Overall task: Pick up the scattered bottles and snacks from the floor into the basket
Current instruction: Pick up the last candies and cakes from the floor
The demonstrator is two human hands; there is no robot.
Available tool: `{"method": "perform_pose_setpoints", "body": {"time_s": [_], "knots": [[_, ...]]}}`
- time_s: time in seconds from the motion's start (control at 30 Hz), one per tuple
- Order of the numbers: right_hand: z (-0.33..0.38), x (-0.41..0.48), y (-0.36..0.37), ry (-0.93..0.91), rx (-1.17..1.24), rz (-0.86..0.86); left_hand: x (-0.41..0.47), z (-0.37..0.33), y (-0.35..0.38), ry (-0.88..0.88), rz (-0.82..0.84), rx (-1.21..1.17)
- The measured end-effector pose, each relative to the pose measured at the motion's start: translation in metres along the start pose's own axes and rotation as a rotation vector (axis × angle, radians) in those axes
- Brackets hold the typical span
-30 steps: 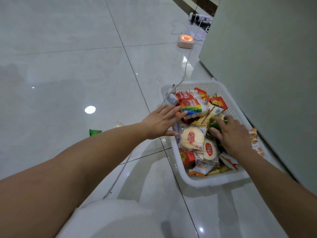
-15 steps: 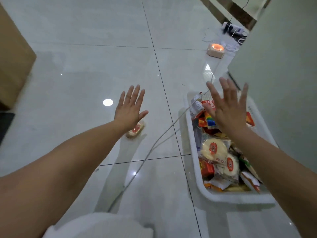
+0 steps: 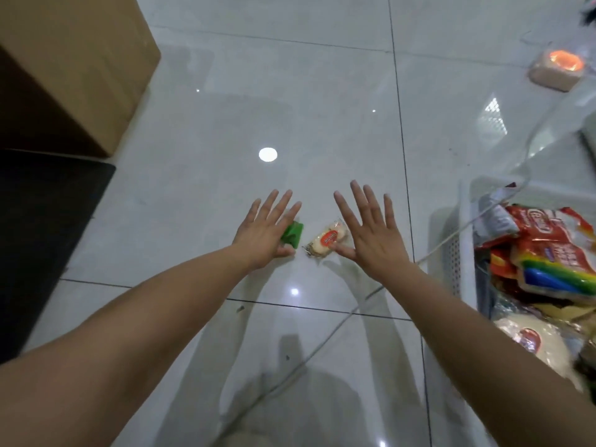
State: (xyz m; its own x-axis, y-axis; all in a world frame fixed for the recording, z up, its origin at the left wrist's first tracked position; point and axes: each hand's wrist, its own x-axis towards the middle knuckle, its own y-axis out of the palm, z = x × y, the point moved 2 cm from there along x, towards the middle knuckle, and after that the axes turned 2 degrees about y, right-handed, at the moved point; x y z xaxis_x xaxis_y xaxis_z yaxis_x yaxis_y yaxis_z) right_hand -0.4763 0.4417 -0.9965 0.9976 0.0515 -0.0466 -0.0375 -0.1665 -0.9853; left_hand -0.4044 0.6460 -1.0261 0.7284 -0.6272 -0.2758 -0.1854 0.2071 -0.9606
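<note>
Half a second ago the right hand (image 3: 371, 240) was seen over the basket (image 3: 466, 240). Now it is held out over the floor (image 3: 290, 108), to the left of the basket. The left hand (image 3: 267, 233) was seen above the round snack (image 3: 327, 241) then. Now it is seen further left of the basket, above a green packet (image 3: 293, 235). Part of the green packet is hidden by it. More of the cardboard box (image 3: 64, 69) is shown now, far to the left of the basket, and less of the basket is shown.

Both hands are held flat, with the fingers straight and spread wide. Nothing is held in them. Whether the packets are touched cannot be told.

The round snack is laid on the floor left of the basket, between the two hands, just beside the right thumb. It is wrapped in clear plastic, and a red label is stuck on it. The writing on the label is too blurred to be read.

The basket is filled with snacks. A rainbow packet (image 3: 554, 272) and a red packet (image 3: 541, 227) with an oval mark are piled inside. No words on them can be read. A white cable (image 3: 451, 237) is draped over the basket's left wall.
</note>
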Motion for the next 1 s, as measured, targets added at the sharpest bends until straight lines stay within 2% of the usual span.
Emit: {"method": "perform_pose_setpoints", "body": {"time_s": [0.23, 0.3, 0.4, 0.53, 0.67, 0.77, 0.87, 1.0], "knots": [[0.021, 0.012, 0.057, -0.109, 0.099, 0.284, 0.017, -0.005, 0.023, 0.058, 0.045, -0.122], [0.021, 0.011, 0.063, -0.1, 0.153, 0.297, 0.018, -0.004, 0.026, 0.06, 0.042, -0.113], [0.021, 0.014, 0.062, -0.083, 0.21, 0.265, 0.019, -0.003, 0.028, 0.061, 0.053, -0.065], [0.018, 0.017, 0.062, -0.103, 0.157, 0.059, 0.02, -0.007, 0.028, 0.06, 0.064, -0.008], [0.014, 0.004, 0.052, -0.1, 0.071, 0.139, 0.022, -0.012, 0.02, 0.105, 0.023, 0.051], [0.009, -0.005, 0.029, -0.085, 0.188, 0.177, 0.021, -0.021, 0.013, 0.124, 0.006, 0.062], [0.0, -0.011, -0.002, -0.052, 0.216, 0.049, 0.022, -0.036, -0.002, 0.123, -0.066, 0.062], [-0.028, -0.027, -0.045, 0.044, 0.219, -0.036, 0.027, -0.065, -0.046, 0.169, -0.183, 0.06]]}}
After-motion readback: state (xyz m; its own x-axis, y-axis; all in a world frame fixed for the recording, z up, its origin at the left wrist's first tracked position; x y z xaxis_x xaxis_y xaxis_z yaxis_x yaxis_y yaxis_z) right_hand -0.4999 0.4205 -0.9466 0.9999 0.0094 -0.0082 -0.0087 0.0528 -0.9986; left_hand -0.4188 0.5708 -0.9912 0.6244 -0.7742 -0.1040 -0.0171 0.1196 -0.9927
